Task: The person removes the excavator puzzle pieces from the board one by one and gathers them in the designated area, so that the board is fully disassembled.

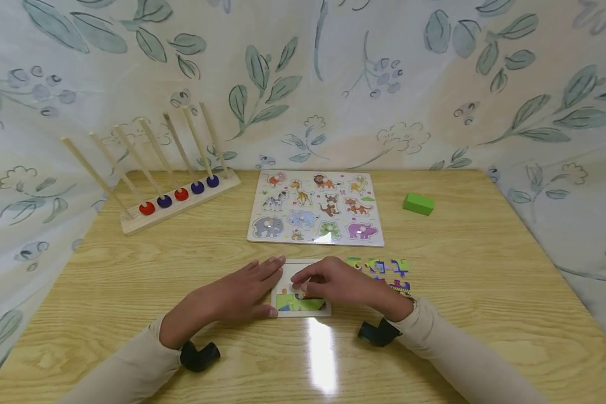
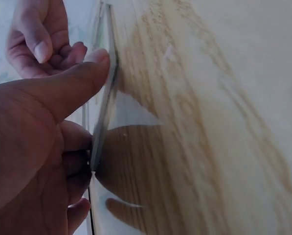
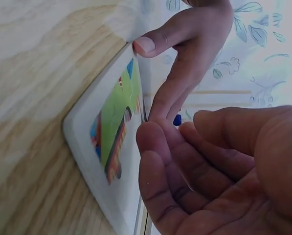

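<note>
A small white puzzle tray (image 1: 299, 269) lies on the table, with green jigsaw pieces (image 1: 303, 304) fitted along its near side. My left hand (image 1: 243, 292) rests on its left edge, fairly straight fingers towards the far side and the thumb on the near corner. Over the tray's middle is my right hand (image 1: 339, 283), fingers loosely bent. In the right wrist view its thumb and fingertips (image 3: 153, 137) stand apart with nothing between them, right at the tray surface. Several loose jigsaw pieces (image 1: 400, 266) lie right of the tray, partly hidden by the right hand.
Behind the tray lies an animal peg puzzle board (image 1: 315, 231). A green block (image 1: 418, 203) sits to its right. At the back left stands a wooden rack (image 1: 182, 205) with upright rods and several red and blue beads. A leaf-patterned cloth (image 1: 333, 112) hangs behind the table.
</note>
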`<state>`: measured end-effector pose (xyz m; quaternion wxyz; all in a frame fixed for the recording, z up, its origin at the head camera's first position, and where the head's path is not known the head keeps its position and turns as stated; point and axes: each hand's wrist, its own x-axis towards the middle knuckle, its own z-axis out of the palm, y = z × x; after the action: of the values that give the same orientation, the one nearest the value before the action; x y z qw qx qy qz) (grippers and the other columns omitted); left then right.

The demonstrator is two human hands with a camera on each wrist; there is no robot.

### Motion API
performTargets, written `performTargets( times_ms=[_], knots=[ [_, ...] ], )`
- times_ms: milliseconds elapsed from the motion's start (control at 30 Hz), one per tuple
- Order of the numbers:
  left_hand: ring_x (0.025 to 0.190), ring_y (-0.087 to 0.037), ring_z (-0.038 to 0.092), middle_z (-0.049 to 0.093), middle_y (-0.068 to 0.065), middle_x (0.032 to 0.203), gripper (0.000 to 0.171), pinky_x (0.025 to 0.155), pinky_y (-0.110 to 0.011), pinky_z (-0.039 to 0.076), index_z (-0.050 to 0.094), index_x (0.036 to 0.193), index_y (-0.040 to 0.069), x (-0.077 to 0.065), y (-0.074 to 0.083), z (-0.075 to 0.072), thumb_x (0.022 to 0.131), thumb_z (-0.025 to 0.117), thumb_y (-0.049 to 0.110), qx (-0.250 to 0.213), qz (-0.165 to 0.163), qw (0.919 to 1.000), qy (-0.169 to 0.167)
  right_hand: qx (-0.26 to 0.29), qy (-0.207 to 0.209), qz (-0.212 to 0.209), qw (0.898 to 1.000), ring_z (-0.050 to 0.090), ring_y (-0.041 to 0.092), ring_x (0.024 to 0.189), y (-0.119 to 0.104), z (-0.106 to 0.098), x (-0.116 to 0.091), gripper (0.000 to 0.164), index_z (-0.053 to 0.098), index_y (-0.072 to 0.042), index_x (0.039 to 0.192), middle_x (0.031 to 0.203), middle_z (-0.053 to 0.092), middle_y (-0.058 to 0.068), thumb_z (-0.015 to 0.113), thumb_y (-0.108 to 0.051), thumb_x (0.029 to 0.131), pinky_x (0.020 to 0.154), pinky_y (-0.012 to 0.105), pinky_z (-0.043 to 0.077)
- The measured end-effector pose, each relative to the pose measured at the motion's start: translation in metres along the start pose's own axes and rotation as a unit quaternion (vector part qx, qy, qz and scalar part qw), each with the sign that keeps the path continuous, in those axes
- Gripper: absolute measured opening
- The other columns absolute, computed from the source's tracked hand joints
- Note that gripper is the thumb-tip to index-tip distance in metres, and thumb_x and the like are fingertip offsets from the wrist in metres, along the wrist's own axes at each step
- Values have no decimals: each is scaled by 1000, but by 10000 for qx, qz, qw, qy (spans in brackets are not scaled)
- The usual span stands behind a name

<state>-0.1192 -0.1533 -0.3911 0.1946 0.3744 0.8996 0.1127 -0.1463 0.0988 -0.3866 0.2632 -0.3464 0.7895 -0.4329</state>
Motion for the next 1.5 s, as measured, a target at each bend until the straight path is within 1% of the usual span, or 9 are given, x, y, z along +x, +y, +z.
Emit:
performTargets(
  times_ms=[133,333,500,533,633,800,967,1200,1500],
  knots=[
    [147,-26,8,9,-11,162,80,116,-47,14,26,152,-1,-1,1,0,96,58,46,28,-91,9999,-48,105,-58,38,9999,66,14,81,-3,3,4,28,66,1,122,108,71,6,54,-2,97,63,22,48],
    [146,-29,13,12,-12,161,78,115,-50,17,30,151,0,-1,3,-1,95,58,47,286,-80,9996,21,39,-172,-74,9998,67,12,82,-2,5,10,28,65,3,122,107,71,7,54,-1,97,66,21,49],
    [146,-28,14,14,-12,161,78,115,-50,17,32,151,2,1,5,-2,94,59,48,338,-158,9993,18,96,-191,28,9998,65,8,80,0,6,11,27,66,4,121,108,71,8,55,-1,97,68,20,49],
    [146,-27,14,14,-12,161,78,115,-50,16,32,151,2,2,5,-2,94,59,48,325,-170,9993,16,65,-206,56,9998,63,7,76,0,6,11,27,67,3,121,109,71,7,55,-2,97,67,19,48],
    [147,-26,14,14,-11,161,78,116,-49,15,32,151,3,3,6,0,94,60,48,244,-184,9995,15,-76,-264,74,9996,58,4,76,2,7,11,26,69,-2,120,112,70,5,58,-4,96,68,20,46],
    [147,-26,13,14,-11,161,79,116,-49,16,33,150,1,4,6,2,93,62,46,15,-205,9998,67,-235,-365,95,9990,59,5,83,3,8,10,26,70,-7,120,117,68,3,59,-6,97,73,22,47],
    [146,-27,14,16,-13,161,79,115,-50,17,35,149,-1,4,6,1,91,66,43,-74,-252,9996,126,-235,-518,-138,9983,57,4,76,3,6,11,26,69,-4,121,116,69,5,58,-5,97,68,21,47],
    [146,-29,16,16,-14,160,80,115,-50,17,35,148,-3,3,11,0,90,68,41,-142,-287,9994,94,87,-818,-350,9960,58,5,92,7,3,8,31,63,-2,128,123,65,6,55,-5,98,80,22,48],
    [146,-28,16,16,-13,160,81,115,-50,18,35,149,-2,3,13,-1,89,69,42,-52,-360,9993,88,398,-683,-449,9959,64,16,88,10,3,9,30,64,-2,126,102,71,5,49,-2,100,80,23,49]
  ],
)
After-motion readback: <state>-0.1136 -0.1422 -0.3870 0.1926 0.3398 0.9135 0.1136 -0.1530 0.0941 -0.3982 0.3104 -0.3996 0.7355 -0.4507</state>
